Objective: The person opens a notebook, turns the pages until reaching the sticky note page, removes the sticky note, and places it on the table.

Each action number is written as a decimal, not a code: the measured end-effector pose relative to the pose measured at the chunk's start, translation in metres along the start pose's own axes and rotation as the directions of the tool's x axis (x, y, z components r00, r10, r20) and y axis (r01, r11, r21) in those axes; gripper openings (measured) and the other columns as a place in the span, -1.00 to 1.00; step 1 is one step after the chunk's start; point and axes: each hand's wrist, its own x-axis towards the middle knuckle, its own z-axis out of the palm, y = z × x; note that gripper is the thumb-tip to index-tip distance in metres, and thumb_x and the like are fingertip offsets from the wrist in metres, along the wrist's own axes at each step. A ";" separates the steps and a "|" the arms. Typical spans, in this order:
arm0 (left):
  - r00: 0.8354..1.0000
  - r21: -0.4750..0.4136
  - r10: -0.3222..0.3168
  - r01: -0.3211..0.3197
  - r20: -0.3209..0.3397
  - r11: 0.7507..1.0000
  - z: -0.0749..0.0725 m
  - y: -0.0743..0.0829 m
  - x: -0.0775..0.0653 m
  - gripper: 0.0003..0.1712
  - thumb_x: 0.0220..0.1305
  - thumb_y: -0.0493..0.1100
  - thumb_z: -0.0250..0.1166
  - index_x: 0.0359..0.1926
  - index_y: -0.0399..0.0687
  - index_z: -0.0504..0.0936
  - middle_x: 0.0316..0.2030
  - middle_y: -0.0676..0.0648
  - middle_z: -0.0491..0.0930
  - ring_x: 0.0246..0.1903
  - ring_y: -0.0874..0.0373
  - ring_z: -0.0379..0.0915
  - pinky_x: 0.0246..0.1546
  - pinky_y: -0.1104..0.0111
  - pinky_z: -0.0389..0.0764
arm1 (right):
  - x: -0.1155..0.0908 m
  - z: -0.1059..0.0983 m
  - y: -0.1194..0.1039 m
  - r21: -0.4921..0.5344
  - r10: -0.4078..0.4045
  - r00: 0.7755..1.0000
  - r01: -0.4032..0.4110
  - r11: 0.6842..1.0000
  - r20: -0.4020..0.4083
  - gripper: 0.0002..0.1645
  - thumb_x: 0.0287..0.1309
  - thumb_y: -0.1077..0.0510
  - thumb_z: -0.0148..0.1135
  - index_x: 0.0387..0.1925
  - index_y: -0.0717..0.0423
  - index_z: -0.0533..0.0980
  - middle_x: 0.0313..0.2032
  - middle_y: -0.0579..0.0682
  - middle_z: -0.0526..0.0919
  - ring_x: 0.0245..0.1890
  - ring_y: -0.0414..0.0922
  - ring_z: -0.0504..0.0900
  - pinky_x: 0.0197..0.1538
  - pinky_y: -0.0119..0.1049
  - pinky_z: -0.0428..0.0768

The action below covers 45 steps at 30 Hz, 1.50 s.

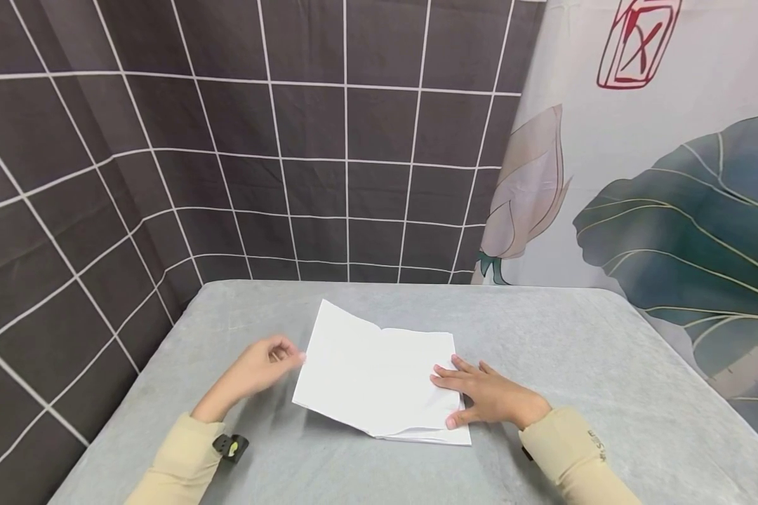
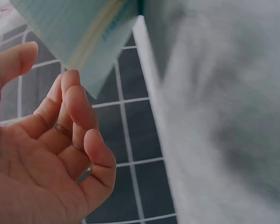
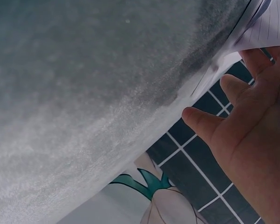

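An open notebook (image 1: 379, 372) with white pages lies in the middle of the table in the head view. Its left side is tilted up off the surface. The left wrist view shows the pale teal outer cover (image 2: 95, 44), with a cream stripe and blurred blue lettering. At the raised left edge is my left hand (image 1: 262, 368), fingers bent and fingertips at the cover, the thumb standing apart from them. My right hand (image 1: 489, 394) rests with spread fingers on the right-hand page. Faint ruled lines mark a page (image 3: 268, 28) in the right wrist view.
A grey cloth-covered table (image 1: 575, 337) bears the notebook. Behind it and to the left hangs a dark curtain (image 1: 379, 126) with a white grid. At the right is a pale hanging with a painted lotus leaf (image 1: 688, 224). A black band (image 1: 230, 447) sits at the left wrist.
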 end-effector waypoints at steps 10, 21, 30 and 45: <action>0.984 0.108 0.153 -0.142 -0.094 0.984 0.010 0.055 -0.006 -0.87 0.18 -0.11 0.32 -0.29 -0.04 0.65 -0.42 0.05 0.59 -0.41 0.24 0.40 -0.36 0.38 0.42 | -0.001 -0.001 -0.001 -0.001 0.006 1.000 -0.006 1.000 -0.001 0.00 -0.08 -0.39 0.24 0.36 -0.04 0.30 0.42 -0.01 0.25 0.46 0.20 0.02 0.31 0.38 -0.02; 0.889 0.430 0.453 -0.387 -0.060 0.816 0.053 0.098 -0.018 -0.84 0.07 -0.02 0.39 -0.31 0.08 0.69 -0.45 0.12 0.63 -0.42 0.24 0.43 -0.34 0.36 0.38 | -0.002 -0.001 -0.002 -0.020 0.005 1.000 -0.006 1.000 -0.007 -0.01 -0.08 -0.40 0.24 0.36 -0.05 0.31 0.41 -0.02 0.27 0.46 0.21 0.04 0.30 0.38 0.01; 0.821 0.587 0.570 -0.481 0.040 0.651 0.088 0.107 -0.018 -0.74 0.05 0.07 0.39 -0.28 0.06 0.71 -0.43 0.12 0.63 -0.44 0.21 0.44 -0.41 0.40 0.34 | -0.002 -0.002 -0.003 -0.018 0.009 1.000 -0.009 1.000 -0.009 -0.02 -0.07 -0.39 0.24 0.35 -0.04 0.33 0.40 0.00 0.28 0.45 0.22 0.05 0.29 0.39 0.02; 0.824 0.677 0.516 -0.518 0.233 0.522 0.134 0.118 -0.014 -0.62 0.02 0.23 0.39 -0.26 0.11 0.72 -0.37 0.12 0.65 -0.43 0.24 0.39 -0.35 0.39 0.31 | 0.000 0.000 -0.002 -0.027 0.010 1.000 -0.010 1.000 -0.015 -0.03 -0.05 -0.40 0.22 0.35 -0.06 0.32 0.40 -0.01 0.29 0.45 0.22 0.05 0.28 0.40 0.02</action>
